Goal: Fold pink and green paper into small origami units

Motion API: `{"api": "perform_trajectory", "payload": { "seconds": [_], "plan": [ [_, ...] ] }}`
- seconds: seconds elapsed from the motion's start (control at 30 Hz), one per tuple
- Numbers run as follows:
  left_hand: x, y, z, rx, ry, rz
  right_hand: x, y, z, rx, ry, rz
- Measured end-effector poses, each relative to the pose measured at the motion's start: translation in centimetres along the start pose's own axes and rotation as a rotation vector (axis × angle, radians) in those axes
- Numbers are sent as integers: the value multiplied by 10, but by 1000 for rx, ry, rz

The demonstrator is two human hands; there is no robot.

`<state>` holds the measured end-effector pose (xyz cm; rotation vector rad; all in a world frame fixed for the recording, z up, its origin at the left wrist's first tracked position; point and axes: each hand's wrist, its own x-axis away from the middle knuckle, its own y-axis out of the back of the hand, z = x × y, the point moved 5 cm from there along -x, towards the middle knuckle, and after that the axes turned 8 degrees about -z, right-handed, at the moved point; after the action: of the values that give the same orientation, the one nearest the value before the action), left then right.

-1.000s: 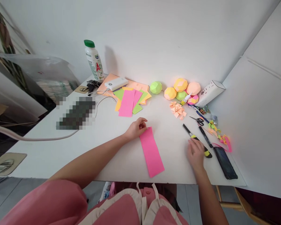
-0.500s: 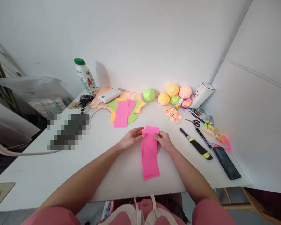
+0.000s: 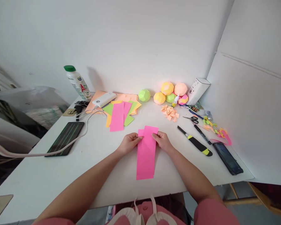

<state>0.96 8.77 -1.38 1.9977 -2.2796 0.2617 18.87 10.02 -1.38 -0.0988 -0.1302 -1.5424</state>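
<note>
Two overlapping bright pink paper strips (image 3: 146, 156) are held upright in front of me, their lower ends toward the table's front edge. My left hand (image 3: 129, 142) pinches the left strip near its top corner, thumb in front. My right hand (image 3: 162, 140) grips the upper right edge of the other strip, its thumb also on the face. At the top the strips are offset, the right one a little higher. Behind my hands, more pink strips (image 3: 117, 117) lie over green and orange paper pieces (image 3: 129, 120).
Folded paper balls (image 3: 167, 88) and small peach paper scraps (image 3: 170, 113) sit at the back. Scissors (image 3: 192, 119), a cutter knife (image 3: 196, 144), a marker (image 3: 202, 134) and a phone (image 3: 227, 158) lie rightward. Leftward are a bottle (image 3: 78, 83), a power bank (image 3: 104, 99) and a tablet (image 3: 65, 139).
The two strips have slid further apart sideways at the top, and my left hand now has its thumb over the left strip. The view has shifted slightly.
</note>
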Motion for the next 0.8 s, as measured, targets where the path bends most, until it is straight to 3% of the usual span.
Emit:
{"api": "perform_trajectory", "payload": {
  "seconds": [0.1,0.2,0.37,0.5,0.63,0.8],
  "plan": [
    [0,2,-1,3,5,-55,-1,5,-1,-3,-12,-9],
    [-6,18,-12,17,-22,-196,-3,10,0,-8,-15,-36],
    [-35,78,-45,136,-115,-590,-8,17,4,-82,-3,-88],
    [-61,115,-46,239,-56,-789,-13,22,5,-158,-19,-81],
    [-61,120,-30,260,-41,-805,-15,26,4,-237,-53,-72],
    [-10,102,-22,102,-161,-892,-15,24,3,-357,-105,-63]
  ]
}}
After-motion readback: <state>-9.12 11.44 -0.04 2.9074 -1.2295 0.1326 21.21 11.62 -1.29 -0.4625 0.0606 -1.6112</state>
